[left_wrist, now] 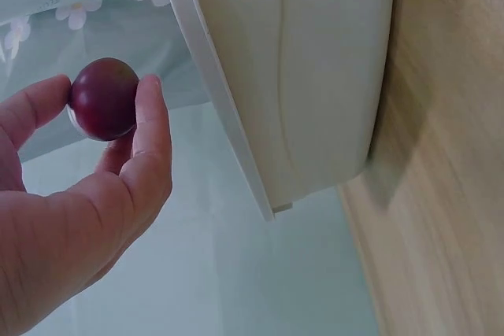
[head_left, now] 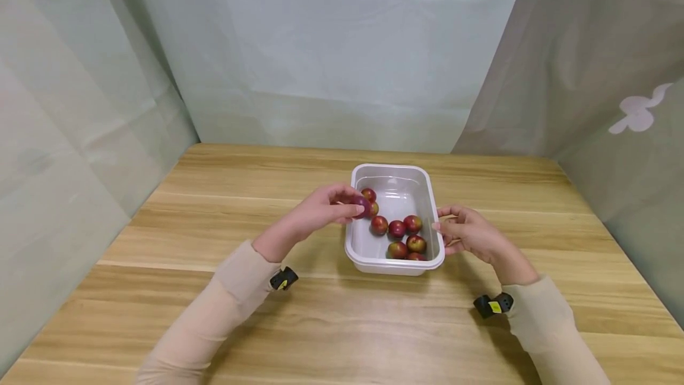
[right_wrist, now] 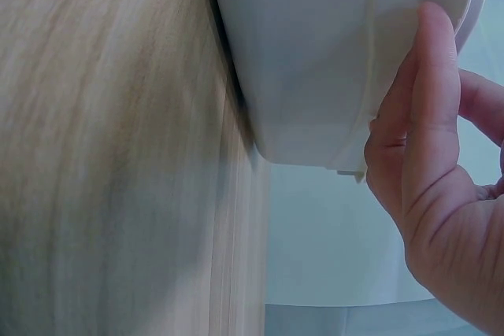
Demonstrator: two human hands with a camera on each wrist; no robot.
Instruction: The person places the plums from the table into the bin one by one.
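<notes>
A white plastic tub (head_left: 392, 167) stands on the wooden table (head_left: 214, 207) with several red plums (head_left: 398, 229) in it. My left hand (head_left: 357, 202) pinches one dark red plum (head_left: 364, 207) between thumb and fingertips, right over the tub's left rim. In the left wrist view that plum (left_wrist: 102, 98) sits between my thumb (left_wrist: 150, 127) and a fingertip, beside the tub's outer wall (left_wrist: 299, 76). My right hand (head_left: 443, 224) rests at the tub's right side. Its thumb (right_wrist: 429, 116) lies straight against the tub wall (right_wrist: 315, 53), and the other fingers hold nothing.
Pale curtains (head_left: 331, 52) close the table in at the back and on both sides. A black wrist camera sits on each forearm (head_left: 283, 278) (head_left: 493, 305). Bare wood lies to the left, right and front of the tub.
</notes>
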